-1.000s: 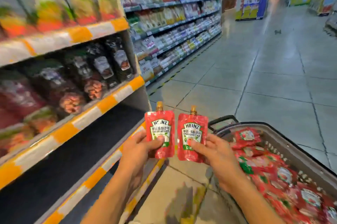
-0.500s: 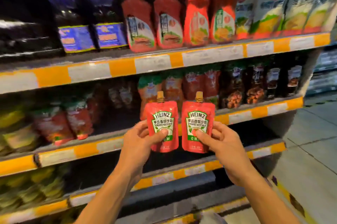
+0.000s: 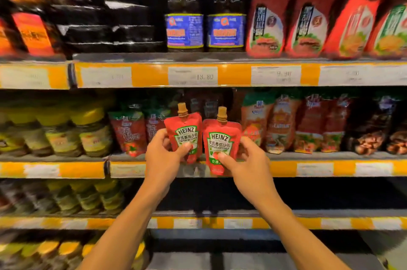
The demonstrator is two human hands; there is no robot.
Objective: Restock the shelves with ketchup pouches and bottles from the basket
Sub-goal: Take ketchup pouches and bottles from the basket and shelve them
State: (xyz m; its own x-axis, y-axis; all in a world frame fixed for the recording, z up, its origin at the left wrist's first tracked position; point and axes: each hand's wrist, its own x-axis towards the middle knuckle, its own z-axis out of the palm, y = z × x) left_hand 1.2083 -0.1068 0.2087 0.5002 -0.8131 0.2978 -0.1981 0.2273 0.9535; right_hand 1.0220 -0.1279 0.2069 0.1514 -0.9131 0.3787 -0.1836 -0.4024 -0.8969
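Dark gap on middle shelf [image 3: 308, 156] behind held pouches [image 3: 222, 144]; green-topped pouches [image 3: 130, 131] flank left, orange-brown pouches [image 3: 253, 124] right, shelf edge above.

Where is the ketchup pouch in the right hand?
In the head view, the right hand pinches its Heinz pouch near the middle, just right of the left hand's pouch, in front of the middle shelf's orange edge.

Dim store aisle is seen. 4 shelf tiers [image 3: 237, 76], edged in orange-and-white price strips [image 3: 193, 76], are stocked with jars [image 3: 185, 30] and sauce packs [image 3: 284, 124].
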